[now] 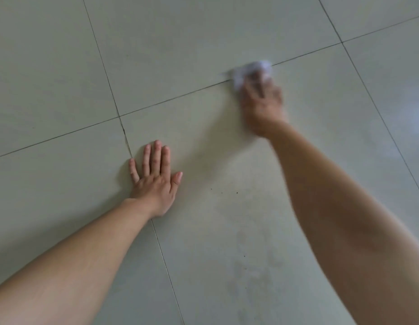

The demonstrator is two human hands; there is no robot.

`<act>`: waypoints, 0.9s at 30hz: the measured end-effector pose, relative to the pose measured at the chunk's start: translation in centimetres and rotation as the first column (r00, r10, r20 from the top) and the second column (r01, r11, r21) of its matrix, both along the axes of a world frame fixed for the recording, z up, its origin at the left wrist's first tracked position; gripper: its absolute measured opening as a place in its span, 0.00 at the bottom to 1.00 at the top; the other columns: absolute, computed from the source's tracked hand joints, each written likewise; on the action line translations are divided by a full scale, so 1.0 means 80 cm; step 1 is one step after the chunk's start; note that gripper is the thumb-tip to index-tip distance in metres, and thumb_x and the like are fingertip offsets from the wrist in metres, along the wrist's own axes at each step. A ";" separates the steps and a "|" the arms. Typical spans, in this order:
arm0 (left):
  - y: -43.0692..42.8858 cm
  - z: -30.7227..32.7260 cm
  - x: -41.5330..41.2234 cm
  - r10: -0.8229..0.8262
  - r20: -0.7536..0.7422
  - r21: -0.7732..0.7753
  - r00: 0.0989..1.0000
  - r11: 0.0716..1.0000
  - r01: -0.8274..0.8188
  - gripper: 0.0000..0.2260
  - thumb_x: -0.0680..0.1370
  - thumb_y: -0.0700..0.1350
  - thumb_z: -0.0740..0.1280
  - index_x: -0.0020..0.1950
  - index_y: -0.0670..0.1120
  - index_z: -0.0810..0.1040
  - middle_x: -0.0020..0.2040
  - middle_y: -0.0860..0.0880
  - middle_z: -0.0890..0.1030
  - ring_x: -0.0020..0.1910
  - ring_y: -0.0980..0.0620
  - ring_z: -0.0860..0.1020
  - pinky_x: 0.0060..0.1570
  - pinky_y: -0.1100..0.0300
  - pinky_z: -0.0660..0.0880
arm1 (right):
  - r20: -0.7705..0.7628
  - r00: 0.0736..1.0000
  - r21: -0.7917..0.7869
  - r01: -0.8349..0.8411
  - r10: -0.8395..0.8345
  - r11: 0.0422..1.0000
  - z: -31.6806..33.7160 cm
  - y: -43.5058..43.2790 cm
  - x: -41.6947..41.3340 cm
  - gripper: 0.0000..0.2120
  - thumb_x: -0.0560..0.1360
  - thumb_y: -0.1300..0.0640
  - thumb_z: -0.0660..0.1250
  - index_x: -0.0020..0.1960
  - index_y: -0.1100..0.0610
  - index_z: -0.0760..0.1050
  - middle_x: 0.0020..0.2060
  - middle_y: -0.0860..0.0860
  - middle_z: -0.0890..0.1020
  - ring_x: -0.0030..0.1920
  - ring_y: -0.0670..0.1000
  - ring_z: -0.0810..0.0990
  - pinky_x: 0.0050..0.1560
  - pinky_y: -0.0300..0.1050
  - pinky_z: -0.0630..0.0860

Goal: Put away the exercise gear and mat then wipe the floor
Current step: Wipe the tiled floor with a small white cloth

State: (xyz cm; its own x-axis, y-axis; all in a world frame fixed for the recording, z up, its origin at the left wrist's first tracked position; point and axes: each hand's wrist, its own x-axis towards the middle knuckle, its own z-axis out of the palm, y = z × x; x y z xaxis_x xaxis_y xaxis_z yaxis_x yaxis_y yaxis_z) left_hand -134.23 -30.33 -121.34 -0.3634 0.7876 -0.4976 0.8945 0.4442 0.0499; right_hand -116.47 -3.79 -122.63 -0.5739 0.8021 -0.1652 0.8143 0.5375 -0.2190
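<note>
The left hand (154,181) lies flat on the pale tiled floor (63,66), palm down, fingers straight and slightly spread, holding nothing. It rests just beside a dark grout line (127,141), near where two lines cross. The right hand (262,106) reaches further forward and is well apart from the left. It is smeared by motion blur, so the grasp is hard to read, but its fingers appear to be closed over a white crumpled wad (250,70) of cloth or paper. The wad is pressed down on the floor, right on another grout line. A few small dark specks (237,192) lie on the tile between the two forearms.
</note>
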 end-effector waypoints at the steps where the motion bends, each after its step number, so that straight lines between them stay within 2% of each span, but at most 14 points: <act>1: 0.001 0.001 0.000 -0.001 -0.001 -0.004 1.000 1.000 0.001 0.31 0.81 0.60 0.39 0.77 0.48 0.29 0.76 0.50 0.26 0.75 0.49 0.28 0.73 0.40 0.33 | 0.050 0.982 -0.025 0.185 -0.183 0.982 0.006 0.016 0.036 0.26 0.83 0.47 0.44 0.80 0.42 0.50 0.81 0.56 0.47 0.80 0.62 0.43 0.78 0.64 0.46; 3: 0.002 0.002 0.002 -0.001 -0.006 -0.003 1.000 1.000 0.001 0.31 0.81 0.60 0.40 0.77 0.48 0.30 0.76 0.50 0.26 0.75 0.50 0.28 0.73 0.40 0.33 | 0.118 0.898 -0.037 0.430 -0.423 0.902 0.022 0.015 0.085 0.27 0.83 0.43 0.41 0.81 0.44 0.49 0.81 0.56 0.47 0.80 0.61 0.39 0.78 0.60 0.36; 5: 0.002 0.002 -0.001 0.013 -0.010 0.000 1.000 1.000 -0.013 0.31 0.81 0.59 0.41 0.78 0.48 0.31 0.77 0.50 0.28 0.76 0.50 0.29 0.73 0.41 0.32 | 0.117 0.893 -0.028 0.440 -0.434 0.898 0.028 -0.022 0.086 0.26 0.84 0.45 0.43 0.81 0.47 0.50 0.81 0.59 0.48 0.80 0.61 0.39 0.78 0.58 0.36; 7: 0.002 0.000 0.002 0.023 -0.008 0.015 1.000 1.000 -0.022 0.31 0.82 0.59 0.43 0.78 0.48 0.33 0.77 0.50 0.29 0.76 0.50 0.30 0.73 0.41 0.33 | 0.056 0.945 -0.057 0.325 -0.322 0.944 0.028 -0.076 0.073 0.26 0.84 0.51 0.46 0.82 0.49 0.50 0.80 0.61 0.48 0.80 0.62 0.41 0.78 0.57 0.38; 9: 0.004 -0.001 0.003 0.038 -0.004 0.034 0.999 0.999 -0.038 0.31 0.82 0.59 0.44 0.79 0.48 0.35 0.78 0.50 0.31 0.77 0.50 0.31 0.74 0.41 0.33 | 0.011 0.990 -0.088 0.143 -0.143 0.986 0.028 -0.138 0.057 0.26 0.84 0.53 0.49 0.81 0.49 0.50 0.80 0.61 0.49 0.80 0.62 0.43 0.78 0.56 0.39; 12: 0.005 0.000 0.005 0.059 -0.020 0.041 0.998 0.997 -0.058 0.31 0.82 0.58 0.46 0.80 0.47 0.39 0.79 0.50 0.34 0.78 0.51 0.34 0.74 0.41 0.36 | -0.012 0.993 -0.073 -0.122 0.121 0.990 0.025 -0.199 0.065 0.25 0.84 0.49 0.47 0.81 0.48 0.54 0.81 0.58 0.52 0.81 0.60 0.46 0.78 0.56 0.39; 14: 0.009 0.003 0.014 0.077 -0.058 0.113 0.995 0.991 -0.070 0.30 0.83 0.56 0.50 0.80 0.44 0.46 0.81 0.47 0.41 0.79 0.48 0.40 0.74 0.39 0.40 | 0.001 0.988 0.005 -0.154 0.154 0.988 0.024 -0.181 0.099 0.25 0.84 0.47 0.46 0.80 0.46 0.56 0.80 0.58 0.53 0.80 0.63 0.48 0.78 0.60 0.41; 15: 0.013 0.005 0.020 0.104 -0.076 0.172 0.992 0.981 -0.090 0.29 0.82 0.54 0.53 0.79 0.42 0.51 0.81 0.45 0.45 0.79 0.47 0.43 0.74 0.37 0.41 | 0.027 0.992 0.042 -0.121 0.120 0.992 0.024 -0.163 0.119 0.24 0.84 0.49 0.48 0.80 0.45 0.55 0.81 0.59 0.51 0.80 0.65 0.47 0.77 0.62 0.41; 17: 0.029 0.006 0.038 0.133 -0.116 0.265 0.984 0.959 -0.098 0.27 0.82 0.52 0.55 0.78 0.40 0.56 0.80 0.43 0.49 0.79 0.46 0.46 0.74 0.38 0.40 | 0.066 0.995 0.092 0.071 -0.078 0.993 0.024 -0.119 0.169 0.24 0.85 0.53 0.50 0.81 0.47 0.52 0.81 0.60 0.48 0.79 0.66 0.45 0.77 0.62 0.41; 20: 0.077 -0.002 0.065 0.028 -0.140 0.315 0.990 0.949 0.018 0.28 0.83 0.53 0.51 0.80 0.44 0.48 0.81 0.46 0.43 0.79 0.49 0.42 0.74 0.41 0.36 | 0.125 0.942 0.114 0.299 -0.313 0.947 0.032 -0.069 0.231 0.25 0.84 0.55 0.48 0.81 0.50 0.49 0.81 0.59 0.45 0.80 0.62 0.44 0.79 0.56 0.44; 23: 0.141 -0.017 0.091 0.014 -0.096 0.372 0.995 0.928 0.023 0.28 0.83 0.55 0.48 0.81 0.46 0.46 0.81 0.48 0.43 0.79 0.51 0.42 0.74 0.40 0.37 | 0.054 0.901 0.006 0.430 -0.430 0.903 0.027 -0.045 0.231 0.26 0.85 0.54 0.45 0.82 0.56 0.45 0.81 0.55 0.43 0.81 0.54 0.41 0.79 0.50 0.45; 25: 0.163 -0.026 0.103 0.102 -0.076 0.410 0.992 0.910 -0.063 0.28 0.83 0.56 0.48 0.81 0.48 0.49 0.81 0.49 0.46 0.79 0.51 0.45 0.75 0.40 0.40 | -0.051 0.891 -0.053 0.449 -0.451 0.892 0.019 -0.040 0.207 0.27 0.86 0.51 0.43 0.82 0.58 0.45 0.81 0.55 0.42 0.81 0.53 0.39 0.80 0.48 0.42; 27: 0.167 -0.035 0.106 0.141 -0.099 0.439 0.985 0.894 -0.084 0.27 0.82 0.56 0.49 0.80 0.49 0.53 0.81 0.49 0.49 0.79 0.51 0.47 0.75 0.41 0.42 | -0.099 0.948 -0.006 0.304 -0.303 0.953 0.004 -0.033 0.174 0.27 0.85 0.50 0.46 0.81 0.58 0.47 0.81 0.56 0.43 0.80 0.55 0.39 0.79 0.47 0.39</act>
